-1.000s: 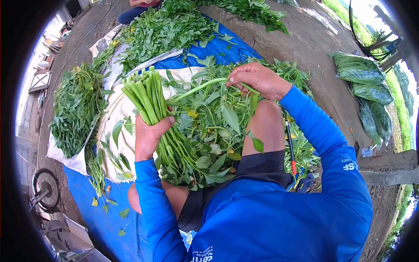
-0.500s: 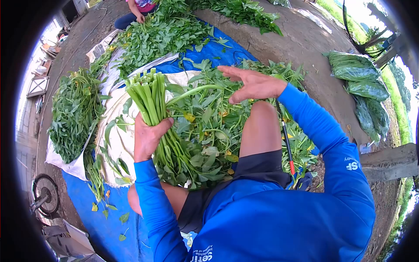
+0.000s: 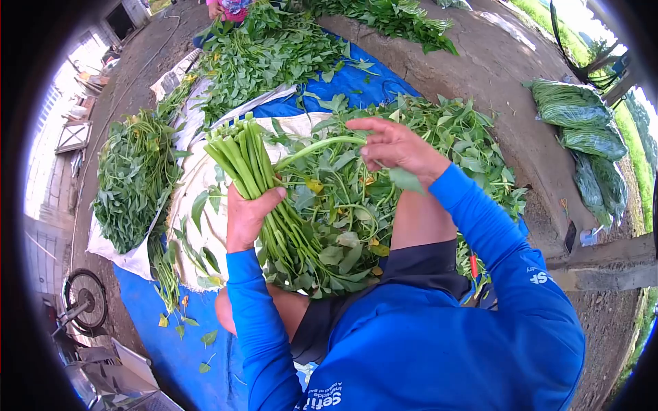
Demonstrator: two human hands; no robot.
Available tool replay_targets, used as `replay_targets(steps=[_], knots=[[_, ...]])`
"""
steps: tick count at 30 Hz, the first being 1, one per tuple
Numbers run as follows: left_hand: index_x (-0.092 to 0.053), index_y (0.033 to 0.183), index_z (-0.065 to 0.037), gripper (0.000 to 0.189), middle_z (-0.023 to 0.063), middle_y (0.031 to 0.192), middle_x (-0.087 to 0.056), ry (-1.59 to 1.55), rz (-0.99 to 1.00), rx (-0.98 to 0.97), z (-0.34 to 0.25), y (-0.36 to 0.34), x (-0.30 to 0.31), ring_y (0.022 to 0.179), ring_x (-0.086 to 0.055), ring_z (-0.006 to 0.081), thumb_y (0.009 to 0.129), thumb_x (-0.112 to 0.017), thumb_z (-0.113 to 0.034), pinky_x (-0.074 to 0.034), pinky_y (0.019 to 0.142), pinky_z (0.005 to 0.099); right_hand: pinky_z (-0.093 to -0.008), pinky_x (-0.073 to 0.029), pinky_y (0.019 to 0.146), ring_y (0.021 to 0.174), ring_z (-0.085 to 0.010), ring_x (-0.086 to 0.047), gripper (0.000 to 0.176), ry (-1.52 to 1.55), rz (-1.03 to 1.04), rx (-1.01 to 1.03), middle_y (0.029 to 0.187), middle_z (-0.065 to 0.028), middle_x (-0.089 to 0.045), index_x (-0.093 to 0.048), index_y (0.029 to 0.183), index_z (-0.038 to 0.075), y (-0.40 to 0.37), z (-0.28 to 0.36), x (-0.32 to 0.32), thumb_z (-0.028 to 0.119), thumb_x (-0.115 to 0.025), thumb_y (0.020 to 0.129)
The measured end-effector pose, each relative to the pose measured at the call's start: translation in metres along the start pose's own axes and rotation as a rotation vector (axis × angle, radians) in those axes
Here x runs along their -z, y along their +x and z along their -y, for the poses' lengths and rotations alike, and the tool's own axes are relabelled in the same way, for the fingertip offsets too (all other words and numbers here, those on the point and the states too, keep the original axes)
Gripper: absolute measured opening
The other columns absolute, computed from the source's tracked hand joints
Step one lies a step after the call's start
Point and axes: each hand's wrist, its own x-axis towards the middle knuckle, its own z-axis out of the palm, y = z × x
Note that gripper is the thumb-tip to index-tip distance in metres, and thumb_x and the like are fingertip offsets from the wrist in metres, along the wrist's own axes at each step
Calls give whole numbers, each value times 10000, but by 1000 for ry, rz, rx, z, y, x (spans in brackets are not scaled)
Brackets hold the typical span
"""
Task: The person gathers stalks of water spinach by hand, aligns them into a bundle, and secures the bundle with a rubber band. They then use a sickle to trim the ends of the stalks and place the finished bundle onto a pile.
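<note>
My left hand [image 3: 253, 212] is wrapped round a thick bunch of water spinach [image 3: 240, 154], its cut stem ends pointing up and away and its leaves hanging toward my lap. One curved stem [image 3: 319, 145] stretches from beside the bunch to my right hand [image 3: 397, 151]. There the thumb and curled fingers close on it, while the index finger points left. A leaf [image 3: 406, 179] hangs just under the right palm. Beneath both hands lies a loose heap of water spinach [image 3: 343, 198] with some yellow leaves; the fingers partly hide the grip on the stem.
A blue tarp [image 3: 171, 329] and a pale sack cloth [image 3: 199, 240] cover the ground. More greens are piled at the left [image 3: 133, 178] and far side [image 3: 274, 61], near another person's hand [image 3: 215, 10]. Bagged greens [image 3: 576, 116] lie right, beside a wooden beam [image 3: 603, 264].
My right hand was spread open above the heap; its fingers have now closed on the curved stem. My left hand still grips the bunch. The view has shifted slightly.
</note>
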Motion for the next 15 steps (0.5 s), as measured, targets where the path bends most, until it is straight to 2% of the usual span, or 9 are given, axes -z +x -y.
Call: replay_targets(steps=[3, 6, 7, 9, 10, 12, 14, 15], knots=[[-717, 1123, -6, 340, 63, 1045, -750, -120, 8, 33, 2, 1, -7, 940, -693, 164, 803, -822, -51, -548, 883, 324, -273, -500, 740, 822, -80, -610, 243, 272, 93, 105, 943, 16, -666, -701, 1288, 71, 18, -9, -47, 157, -718, 1061], [-679, 1225, -16, 433, 89, 1104, -741, -181, 2, 48, 7, 2, -3, 991, -691, 179, 810, -795, -51, -548, 924, 341, -270, -491, 744, 834, -74, -587, 210, -143, -149, 384, 955, 10, -674, -706, 1249, 44, 24, -9, -42, 184, -685, 1094], [-673, 1231, -13, 435, 92, 1117, -737, -170, 25, 53, 10, 3, 2, 1009, -696, 183, 815, -790, -53, -552, 922, 342, -266, -500, 789, 874, -114, -608, 224, -511, -317, 645, 1004, -24, -699, -689, 1264, 22, 23, -6, -23, 152, -687, 1081], [-702, 1165, -8, 379, 72, 1062, -747, -196, -4, 54, 12, 4, 3, 954, -694, 167, 802, -800, -57, -551, 895, 332, -283, -514, 827, 927, -136, -634, 237, -428, -669, 608, 1051, -65, -714, -698, 1251, 10, 11, 24, 9, 153, -702, 1062], [-716, 1132, -6, 351, 63, 1034, -752, -197, -22, 65, 13, 2, 7, 926, -694, 159, 796, -804, -59, -551, 881, 328, -301, -515, 869, 948, -148, -644, 255, -869, -944, 680, 1056, -75, -719, -706, 1263, 14, 12, 29, 28, 158, -710, 1052], [-710, 1148, -10, 388, 55, 1028, -746, -229, -27, 67, 10, 1, 5, 949, -701, 160, 781, -819, -71, -555, 898, 330, -339, -511, 945, 985, -170, -659, 296, -1288, -1071, 695, 1081, -92, -722, -714, 1298, 25, 16, 17, 43, 166, -721, 1039], [-688, 1200, -8, 449, 77, 1070, -747, -338, 7, 81, 12, 4, 5, 982, -710, 184, 771, -815, -52, -562, 919, 347, -378, -503, 1013, 1020, -192, -672, 342, -1231, -803, 621, 1122, -104, -720, -716, 1347, 39, 20, -24, 41, 175, -725, 1033], [-665, 1250, -7, 513, 112, 1128, -743, -411, 49, 116, 16, 6, 6, 1000, -715, 208, 759, -811, -36, -565, 940, 363, -357, -508, 1035, 1118, -185, -658, 380, -912, -451, 426, 1199, -107, -707, -686, 1392, 23, 19, -14, 17, 189, -717, 1051]])
